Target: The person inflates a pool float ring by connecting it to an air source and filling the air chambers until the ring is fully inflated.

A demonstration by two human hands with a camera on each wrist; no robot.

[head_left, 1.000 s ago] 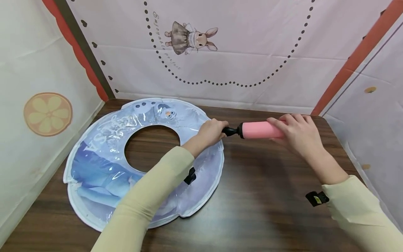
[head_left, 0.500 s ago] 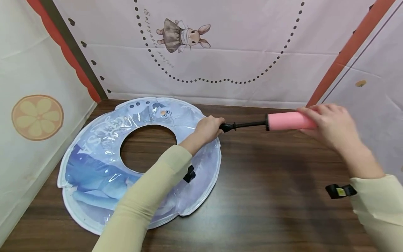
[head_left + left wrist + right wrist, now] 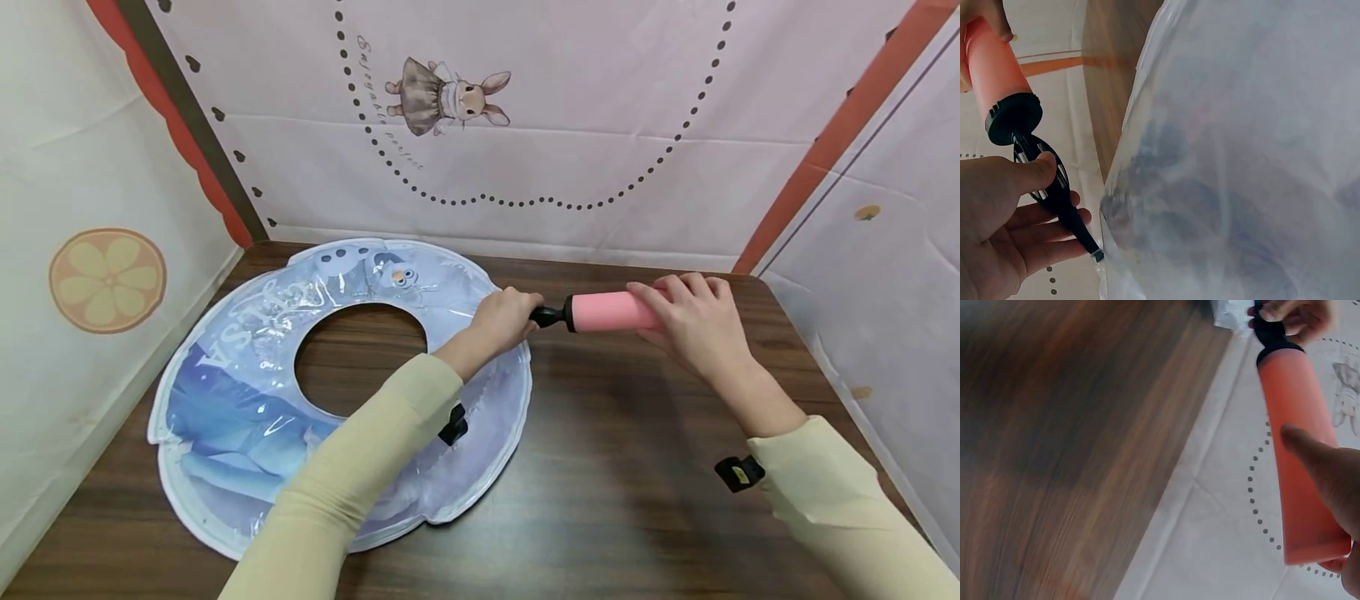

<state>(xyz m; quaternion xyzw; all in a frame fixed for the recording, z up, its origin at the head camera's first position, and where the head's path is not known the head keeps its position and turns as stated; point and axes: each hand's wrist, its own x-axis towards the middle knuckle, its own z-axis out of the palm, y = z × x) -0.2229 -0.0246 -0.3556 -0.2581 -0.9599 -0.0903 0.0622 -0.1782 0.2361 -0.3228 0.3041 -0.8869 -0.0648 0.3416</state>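
A hand pump with a pink barrel (image 3: pixel 607 312) and a black handle (image 3: pixel 1061 197) is held level above the table. My left hand (image 3: pixel 498 321) pinches the black handle, thumb on top and fingers beneath. The handle's narrow tip meets a clear valve (image 3: pixel 1101 269) at the edge of the swim ring (image 3: pixel 240 417); how deep it sits cannot be told. My right hand (image 3: pixel 697 325) grips the barrel's far end, which is pushed up close to the handle. The ring, blue-purple with a printed snowman, lies flattish on the table under my left forearm.
The dark wooden table (image 3: pixel 600 467) is bordered by printed cloth walls at the back, left and right. The back cloth (image 3: pixel 570 100) stands close behind the pump. A black strap device (image 3: pixel 739 473) hangs at my right cuff, another (image 3: pixel 453 425) at the left.
My right hand drew the pink barrel rightward, baring the black rod, and has since pushed it back left against the handle. My left hand keeps its hold in nearly the same place.
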